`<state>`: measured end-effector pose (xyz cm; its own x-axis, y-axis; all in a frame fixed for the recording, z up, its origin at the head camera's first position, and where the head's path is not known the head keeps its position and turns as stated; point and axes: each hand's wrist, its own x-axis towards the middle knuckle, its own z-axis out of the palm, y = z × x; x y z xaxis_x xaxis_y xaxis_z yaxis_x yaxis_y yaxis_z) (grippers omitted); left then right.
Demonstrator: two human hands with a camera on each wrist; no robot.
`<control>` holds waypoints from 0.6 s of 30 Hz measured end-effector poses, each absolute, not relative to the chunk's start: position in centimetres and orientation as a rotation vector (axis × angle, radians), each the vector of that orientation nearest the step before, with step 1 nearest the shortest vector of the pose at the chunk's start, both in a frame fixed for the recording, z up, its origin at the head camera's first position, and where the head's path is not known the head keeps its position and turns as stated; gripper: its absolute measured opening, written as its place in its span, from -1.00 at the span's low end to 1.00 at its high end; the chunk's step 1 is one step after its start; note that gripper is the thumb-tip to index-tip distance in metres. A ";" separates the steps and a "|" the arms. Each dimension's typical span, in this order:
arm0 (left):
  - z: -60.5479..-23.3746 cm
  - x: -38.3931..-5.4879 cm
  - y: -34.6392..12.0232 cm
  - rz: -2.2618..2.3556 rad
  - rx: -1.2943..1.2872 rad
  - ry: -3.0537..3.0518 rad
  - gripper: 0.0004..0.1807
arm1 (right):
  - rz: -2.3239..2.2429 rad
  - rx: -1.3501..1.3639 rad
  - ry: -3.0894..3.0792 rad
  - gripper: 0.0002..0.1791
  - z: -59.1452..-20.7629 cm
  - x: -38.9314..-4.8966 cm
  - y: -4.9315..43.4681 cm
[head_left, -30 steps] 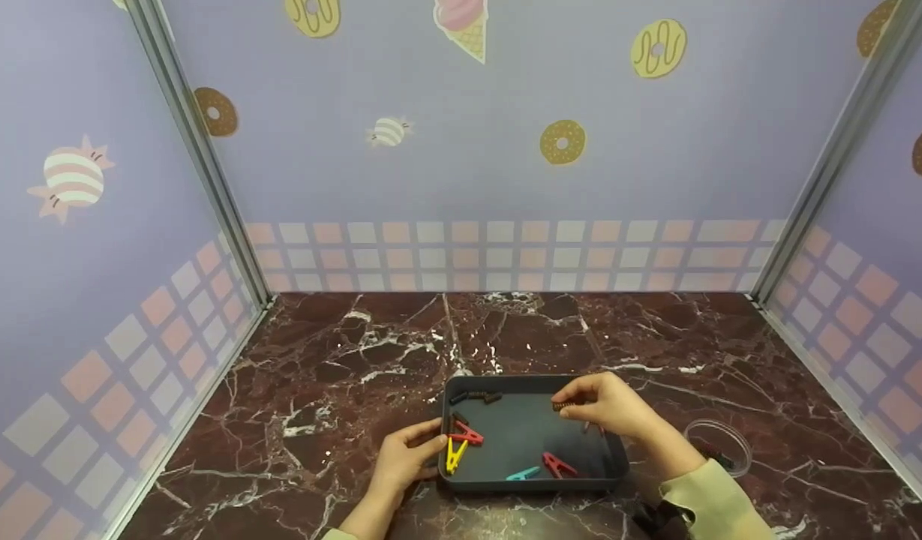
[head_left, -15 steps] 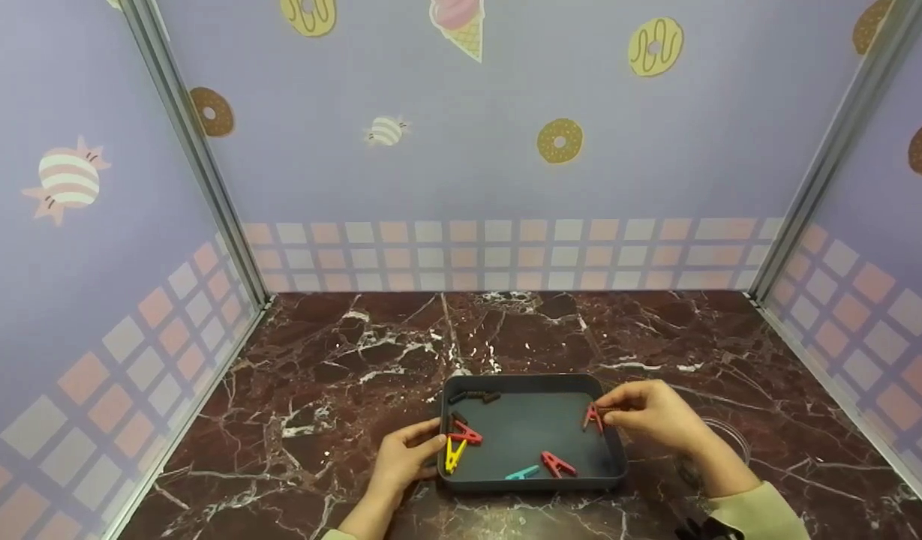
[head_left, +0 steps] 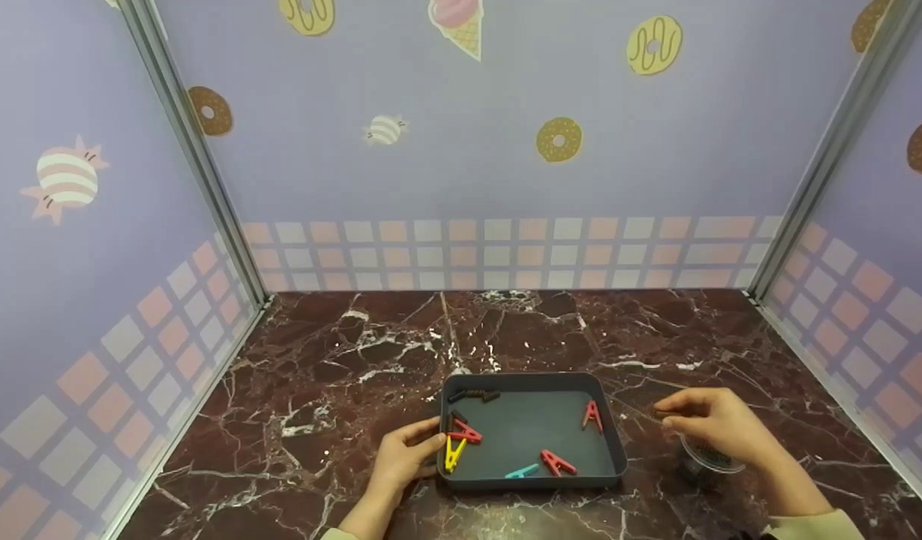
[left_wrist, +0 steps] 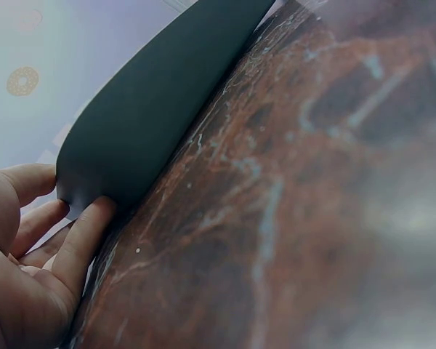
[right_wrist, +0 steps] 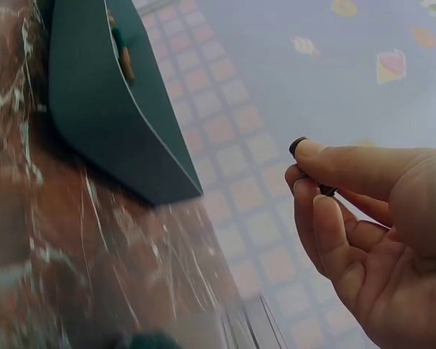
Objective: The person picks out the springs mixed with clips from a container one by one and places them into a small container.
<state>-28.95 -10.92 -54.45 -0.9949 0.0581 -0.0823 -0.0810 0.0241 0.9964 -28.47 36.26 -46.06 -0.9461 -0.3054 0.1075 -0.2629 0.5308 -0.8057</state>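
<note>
In the head view, my right hand [head_left: 719, 424] is raised right of the dark grey tray [head_left: 611, 457], pinching a small dark spring [head_left: 659, 409] between thumb and fingertips. Dark ends of this spring [right_wrist: 298, 145] poke out from the fingers in the right wrist view. My left hand [head_left: 400, 457] rests with extended fingers against the outside of the tray's left wall. Inside the tray lie a yellow clothespin [head_left: 454, 454], a teal clothespin [head_left: 522, 472] and 3 red clothespins, one of them [head_left: 592, 416] by the right wall. Several dark springs [head_left: 476, 394] lie toward the back left.
A round clear container [head_left: 712, 457] with dark contents stands right of the tray, partly hidden under my right hand. The marbled tabletop [head_left: 355, 345] ends at patterned walls [head_left: 498, 255] on three sides.
My right hand has moved right with the spring, from above the tray, past its right wall, to near the clear container. The left hand keeps its place at the tray.
</note>
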 end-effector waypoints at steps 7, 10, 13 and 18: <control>-54.6 -29.1 -10.9 2.137 -0.020 2.170 -0.45 | -1.308 -0.358 2.784 -0.64 -46.5 -27.1 38.8; -54.6 -29.1 -10.9 2.135 -0.030 2.174 -0.46 | -1.220 -0.332 2.852 -0.66 -46.8 -26.8 39.6; -54.6 -29.1 -10.9 2.130 -0.033 2.175 -0.46 | -1.145 -0.323 2.899 -0.70 -47.2 -26.6 40.1; -54.7 -29.1 -10.9 2.119 -0.029 2.171 -0.46 | -1.028 -0.306 2.945 -0.77 -47.5 -26.5 40.3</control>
